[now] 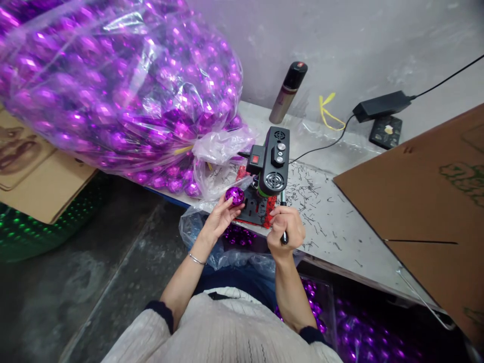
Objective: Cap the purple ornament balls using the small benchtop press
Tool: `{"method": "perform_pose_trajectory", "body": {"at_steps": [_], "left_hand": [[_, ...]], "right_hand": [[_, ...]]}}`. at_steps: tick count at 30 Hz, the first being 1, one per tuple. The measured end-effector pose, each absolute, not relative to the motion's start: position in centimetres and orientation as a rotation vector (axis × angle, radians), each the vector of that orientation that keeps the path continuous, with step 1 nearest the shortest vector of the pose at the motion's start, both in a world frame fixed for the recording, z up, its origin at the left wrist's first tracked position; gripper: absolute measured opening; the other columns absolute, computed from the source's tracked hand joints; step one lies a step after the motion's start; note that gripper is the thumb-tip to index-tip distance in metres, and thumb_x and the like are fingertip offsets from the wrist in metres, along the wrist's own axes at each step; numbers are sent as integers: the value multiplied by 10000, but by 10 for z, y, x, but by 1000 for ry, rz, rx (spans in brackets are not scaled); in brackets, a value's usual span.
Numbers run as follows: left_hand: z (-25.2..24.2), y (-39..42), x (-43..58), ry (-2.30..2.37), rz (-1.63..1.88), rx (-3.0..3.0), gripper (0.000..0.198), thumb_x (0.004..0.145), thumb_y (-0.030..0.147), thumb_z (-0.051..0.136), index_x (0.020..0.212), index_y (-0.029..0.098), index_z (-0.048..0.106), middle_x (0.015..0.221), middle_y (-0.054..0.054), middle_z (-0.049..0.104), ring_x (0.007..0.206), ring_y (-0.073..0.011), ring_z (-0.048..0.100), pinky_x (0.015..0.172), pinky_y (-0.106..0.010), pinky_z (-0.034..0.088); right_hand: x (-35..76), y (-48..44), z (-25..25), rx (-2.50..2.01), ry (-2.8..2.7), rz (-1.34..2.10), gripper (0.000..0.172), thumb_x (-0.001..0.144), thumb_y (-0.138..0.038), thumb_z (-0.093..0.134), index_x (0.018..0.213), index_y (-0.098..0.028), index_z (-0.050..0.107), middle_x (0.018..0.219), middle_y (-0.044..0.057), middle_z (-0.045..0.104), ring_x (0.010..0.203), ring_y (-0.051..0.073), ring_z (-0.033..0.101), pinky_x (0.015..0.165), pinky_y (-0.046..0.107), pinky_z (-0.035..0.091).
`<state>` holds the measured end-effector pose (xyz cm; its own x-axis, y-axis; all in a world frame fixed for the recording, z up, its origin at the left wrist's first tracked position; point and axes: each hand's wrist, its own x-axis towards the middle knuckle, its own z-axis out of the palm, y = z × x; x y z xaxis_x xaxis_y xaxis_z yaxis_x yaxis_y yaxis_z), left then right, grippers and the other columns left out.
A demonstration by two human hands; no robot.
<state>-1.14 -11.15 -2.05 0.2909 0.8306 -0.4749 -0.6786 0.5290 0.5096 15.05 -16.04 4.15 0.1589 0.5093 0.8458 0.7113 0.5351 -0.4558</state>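
Observation:
A shiny purple faceted ball (pixel 235 196) sits in the fingers of my left hand (pixel 220 218), just left of a small black press-like machine (pixel 278 159). My right hand (pixel 286 228) is wrapped round the machine's black-ended lever handle (pixel 284 238). The machine has a red switch (pixel 255 159), fan grilles and knobs on top, and a slotted black base plate (pixel 251 209) on a red mat (pixel 270 209). Its working part under the head is mostly hidden from above.
A huge clear bag (pixel 124 85) of purple balls fills the upper left. Behind the machine stand a bottle (pixel 288 93) and a power adapter (pixel 381 106) with its cable. Small dark pins (pixel 313 201) litter the table. A cardboard box (pixel 423 191) is at right.

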Motion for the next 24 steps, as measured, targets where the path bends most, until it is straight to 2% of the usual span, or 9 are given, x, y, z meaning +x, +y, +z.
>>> {"method": "perform_pose_trajectory", "body": {"at_steps": [3,6,10,17,24], "left_hand": [[-24,-110,-12,776,1040,226,298,931,291,716,1194,179,629,1001,-65,782,883,-185,785,840,-294,640],[-29,-110,-12,806,1043,278,359,918,383,736,1201,189,627,1043,-70,778,920,-210,782,921,-369,625],[-34,-111,-9,893,1105,403,461,846,381,813,1238,229,625,1120,-47,769,1008,-207,763,1005,-393,577],[-37,-106,8,1030,1206,665,516,777,386,854,1228,198,690,1237,-63,751,1243,-244,662,1173,-404,442],[-40,-105,22,1157,1195,983,544,709,288,900,1215,227,708,1243,-69,739,1275,-299,628,1213,-460,376]], "right_hand": [[151,-160,42,-1100,-1496,-199,220,961,-131,493,764,-228,516,692,-18,605,656,127,602,615,267,447],[150,-161,43,-1111,-1504,-206,232,964,-132,487,755,-229,512,695,-12,609,650,128,598,607,269,441],[151,-159,47,-1128,-1500,-230,242,970,-154,482,744,-231,520,686,-10,615,632,131,597,595,277,441],[158,-148,62,-1100,-1504,-272,245,984,-172,480,747,-226,513,656,-16,590,598,114,572,564,264,404],[158,-148,65,-1135,-1513,-281,253,989,-180,468,744,-229,508,663,-14,592,592,115,569,559,273,408]]}}
